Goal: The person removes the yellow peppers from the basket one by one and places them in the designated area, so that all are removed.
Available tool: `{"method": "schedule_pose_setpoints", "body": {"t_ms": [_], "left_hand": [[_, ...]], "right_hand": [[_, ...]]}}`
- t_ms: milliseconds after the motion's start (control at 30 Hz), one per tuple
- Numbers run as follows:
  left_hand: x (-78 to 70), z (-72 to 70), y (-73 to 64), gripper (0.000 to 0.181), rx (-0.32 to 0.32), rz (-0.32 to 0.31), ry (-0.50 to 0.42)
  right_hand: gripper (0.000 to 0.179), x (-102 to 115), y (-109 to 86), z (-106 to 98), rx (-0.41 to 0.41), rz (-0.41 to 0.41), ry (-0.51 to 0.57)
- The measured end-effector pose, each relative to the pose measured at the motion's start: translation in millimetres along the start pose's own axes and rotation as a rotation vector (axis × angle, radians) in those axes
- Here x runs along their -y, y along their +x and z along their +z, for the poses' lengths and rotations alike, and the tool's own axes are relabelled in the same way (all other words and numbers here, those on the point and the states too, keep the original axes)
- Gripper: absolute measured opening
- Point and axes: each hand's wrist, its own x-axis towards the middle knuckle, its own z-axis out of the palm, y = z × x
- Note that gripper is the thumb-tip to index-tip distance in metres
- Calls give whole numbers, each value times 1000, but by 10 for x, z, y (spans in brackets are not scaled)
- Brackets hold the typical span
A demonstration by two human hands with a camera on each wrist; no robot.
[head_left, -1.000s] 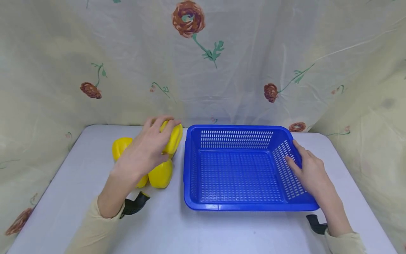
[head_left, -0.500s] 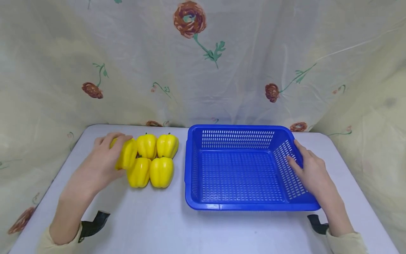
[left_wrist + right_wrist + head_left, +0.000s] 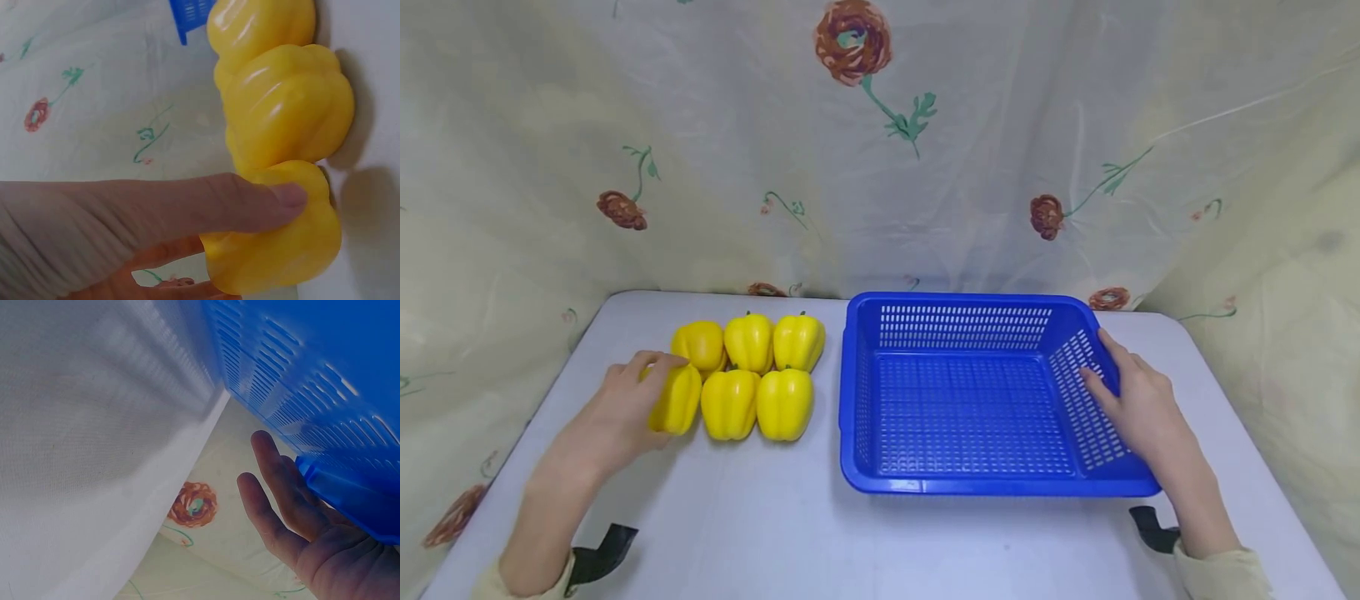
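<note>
My left hand (image 3: 613, 408) grips a yellow bell pepper (image 3: 677, 400) at the front left of a group of several peppers. Up close in the left wrist view, the thumb lies across this pepper (image 3: 281, 256), and more peppers (image 3: 290, 106) line up beyond it. Behind the held one is another yellow pepper (image 3: 698, 344). My right hand (image 3: 1138, 408) holds the right rim of a blue plastic basket (image 3: 992, 486), thumb inside the wall. The right wrist view has its other fingers (image 3: 275, 475) outside, below the rim. No pepper lies in the basket.
A white table (image 3: 760, 517) bears the peppers on the left and the basket on the right. Flower-patterned cloth (image 3: 955, 167) hangs behind and at both sides. A dark strap piece (image 3: 601, 557) juts out at the left wrist, and a similar one at the right.
My left hand has carried the pepper leftward from above the back right of the group, then forward and down to the front left. The right hand stays on the basket rim.
</note>
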Motion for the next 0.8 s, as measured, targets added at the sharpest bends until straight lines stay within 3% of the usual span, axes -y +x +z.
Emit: {"method": "schedule_pose_setpoints", "body": {"t_ms": [300, 800], "left_hand": [[54, 142, 41, 89, 15, -5, -4], [97, 230, 80, 91, 40, -19, -37]], "right_hand": [[71, 1, 6, 5, 1, 10, 7], [72, -2, 6, 2, 10, 25, 6]]}}
